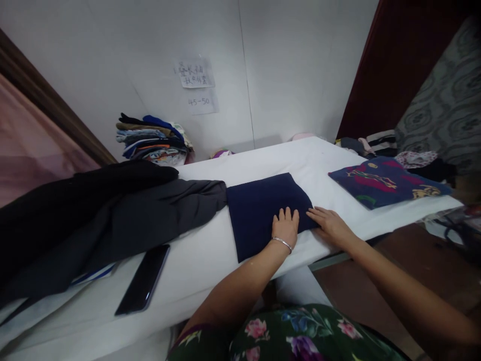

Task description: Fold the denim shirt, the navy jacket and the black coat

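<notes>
A folded navy blue garment (259,210) lies flat on the white-covered table (210,271) in front of me. My left hand (286,228), with a silver bangle at the wrist, rests palm down on its right part, fingers spread. At the garment's right edge, my right hand (330,225) lies with fingers stretched out, the fingertips touching the cloth. Neither hand grips anything. The garment's left edge meets the end of a dark grey garment (150,215).
Black clothing (86,188) is heaped on the left beside a phone (143,281). A folded patterned garment (387,181) lies at the table's right end. Stacked clothes (152,140) stand by the wall under paper notes (196,74). More clothes (381,143) are piled beyond the right end.
</notes>
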Demonstrator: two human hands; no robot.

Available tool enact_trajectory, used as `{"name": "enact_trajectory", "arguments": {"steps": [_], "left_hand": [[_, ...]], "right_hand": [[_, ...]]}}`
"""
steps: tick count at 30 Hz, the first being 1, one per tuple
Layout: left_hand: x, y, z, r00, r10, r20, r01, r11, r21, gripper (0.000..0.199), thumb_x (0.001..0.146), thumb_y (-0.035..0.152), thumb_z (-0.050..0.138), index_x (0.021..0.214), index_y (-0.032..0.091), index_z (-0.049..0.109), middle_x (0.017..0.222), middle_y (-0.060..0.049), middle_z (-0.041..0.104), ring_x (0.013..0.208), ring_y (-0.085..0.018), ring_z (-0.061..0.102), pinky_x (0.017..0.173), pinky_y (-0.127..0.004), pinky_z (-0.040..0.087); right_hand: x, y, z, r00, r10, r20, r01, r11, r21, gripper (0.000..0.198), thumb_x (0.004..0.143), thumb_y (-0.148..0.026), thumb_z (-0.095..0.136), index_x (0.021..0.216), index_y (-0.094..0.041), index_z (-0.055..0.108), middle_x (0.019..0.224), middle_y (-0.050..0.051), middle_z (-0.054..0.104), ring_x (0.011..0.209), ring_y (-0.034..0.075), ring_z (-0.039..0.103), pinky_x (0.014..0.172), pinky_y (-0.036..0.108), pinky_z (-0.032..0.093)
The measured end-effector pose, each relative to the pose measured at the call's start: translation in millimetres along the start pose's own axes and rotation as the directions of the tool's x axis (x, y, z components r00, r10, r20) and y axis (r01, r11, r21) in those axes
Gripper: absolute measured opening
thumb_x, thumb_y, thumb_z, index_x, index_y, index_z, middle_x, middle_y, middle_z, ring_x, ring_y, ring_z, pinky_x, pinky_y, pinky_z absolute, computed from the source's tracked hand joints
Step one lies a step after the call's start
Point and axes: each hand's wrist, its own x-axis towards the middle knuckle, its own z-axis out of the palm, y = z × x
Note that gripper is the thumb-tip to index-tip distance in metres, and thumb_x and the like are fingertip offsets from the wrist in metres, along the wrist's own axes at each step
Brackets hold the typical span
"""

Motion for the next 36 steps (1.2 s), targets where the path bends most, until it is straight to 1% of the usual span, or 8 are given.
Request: {"name": "enact_trajectory", "arguments": {"steps": [6, 10, 13, 16, 20, 30, 33, 36], "left_hand": [[-0.3, 4.3, -2.3, 0.999, -0.032, 0.024, 0.033, 0.999, -0.026, 0.053, 0.092, 0.026, 0.034, 0.145, 0.017, 0.033, 0.15, -0.013, 0.034, 0.137, -0.031, 0.032, 0.105, -0.049, 0.036], [-12.3, -10.2, -9.7, 0.999, 0.041, 0.036, -0.038, 0.996, -0.08, 0.075, 0.083, 0.041, 0.054, 0.147, 0.013, 0.027, 0.155, -0.014, 0.022, 0.143, -0.029, 0.019, 0.112, -0.044, 0.028], [-26.4, -39.3, -21.4, 0.986, 0.158, 0.052, -0.148, 0.977, -0.153, 0.076, 0.082, 0.053, 0.053, 0.143, 0.013, 0.034, 0.152, -0.013, 0.029, 0.143, -0.025, 0.018, 0.114, -0.04, 0.025], [-37.6, -75.3, -30.4, 0.998, -0.022, -0.06, 0.014, 0.99, -0.14, 0.066, 0.088, 0.058, 0.04, 0.14, 0.017, 0.04, 0.151, -0.01, 0.034, 0.143, -0.025, 0.019, 0.116, -0.045, 0.018], [-44.1, -107.3, -24.5, 0.94, -0.337, -0.052, 0.33, 0.937, -0.113, 0.075, 0.088, 0.062, 0.034, 0.145, 0.012, 0.033, 0.154, -0.015, 0.024, 0.144, -0.029, 0.015, 0.115, -0.048, 0.017], [-44.2, -105.2, -10.4, 0.922, -0.383, -0.065, 0.369, 0.915, -0.163, 0.077, 0.088, 0.061, 0.035, 0.146, 0.01, 0.029, 0.155, -0.014, 0.02, 0.144, -0.028, 0.01, 0.115, -0.054, 0.009], [-44.2, -111.2, -11.4, 0.916, -0.397, -0.06, 0.367, 0.888, -0.277, 0.073, 0.088, 0.058, 0.04, 0.145, 0.013, 0.033, 0.155, -0.013, 0.021, 0.144, -0.027, 0.011, 0.115, -0.053, 0.008], [-43.1, -124.3, -12.5, 0.856, -0.511, -0.075, 0.421, 0.776, -0.47, 0.067, 0.088, 0.052, 0.046, 0.141, 0.012, 0.039, 0.155, -0.014, 0.021, 0.144, -0.026, 0.013, 0.116, -0.045, 0.013]], "right_hand": [[36.4, -57.5, -33.8, 0.992, -0.097, -0.08, 0.109, 0.981, 0.159, 0.064, 0.086, -0.03, 0.046, 0.147, -0.024, 0.029, 0.155, 0.006, 0.022, 0.143, 0.025, 0.017, 0.114, 0.052, 0.02], [55.4, -58.1, -6.1, 0.998, 0.038, 0.048, -0.047, 0.98, 0.194, 0.056, 0.093, -0.047, 0.036, 0.143, -0.022, 0.039, 0.151, 0.011, 0.03, 0.141, 0.028, 0.021, 0.111, 0.055, 0.022], [51.4, -49.9, 18.3, 0.996, 0.063, 0.066, -0.074, 0.98, 0.187, 0.057, 0.094, -0.052, 0.033, 0.141, -0.022, 0.042, 0.151, 0.011, 0.03, 0.141, 0.027, 0.021, 0.112, 0.054, 0.023], [43.1, -47.7, 24.9, 0.998, 0.061, 0.017, -0.063, 0.981, 0.183, 0.058, 0.093, -0.054, 0.034, 0.143, -0.024, 0.039, 0.152, 0.009, 0.029, 0.142, 0.026, 0.02, 0.112, 0.054, 0.023], [51.8, -47.1, 14.2, 0.992, 0.103, 0.071, -0.115, 0.971, 0.208, 0.061, 0.092, -0.059, 0.032, 0.142, -0.025, 0.04, 0.152, 0.009, 0.029, 0.142, 0.027, 0.02, 0.111, 0.055, 0.023], [92.1, -25.6, 28.9, 0.944, 0.286, 0.163, -0.318, 0.922, 0.222, 0.067, 0.088, -0.06, 0.039, 0.144, -0.022, 0.037, 0.154, 0.008, 0.023, 0.143, 0.027, 0.013, 0.115, 0.051, 0.013], [89.5, -15.5, 24.5, 0.927, 0.326, 0.184, -0.373, 0.84, 0.394, 0.064, 0.087, -0.06, 0.042, 0.141, -0.024, 0.043, 0.153, 0.007, 0.027, 0.142, 0.027, 0.018, 0.116, 0.048, 0.015], [88.2, 0.3, 16.4, 0.865, 0.472, 0.171, -0.485, 0.697, 0.528, 0.066, 0.085, -0.059, 0.047, 0.139, -0.022, 0.046, 0.151, 0.008, 0.032, 0.14, 0.027, 0.026, 0.115, 0.043, 0.022]]}}
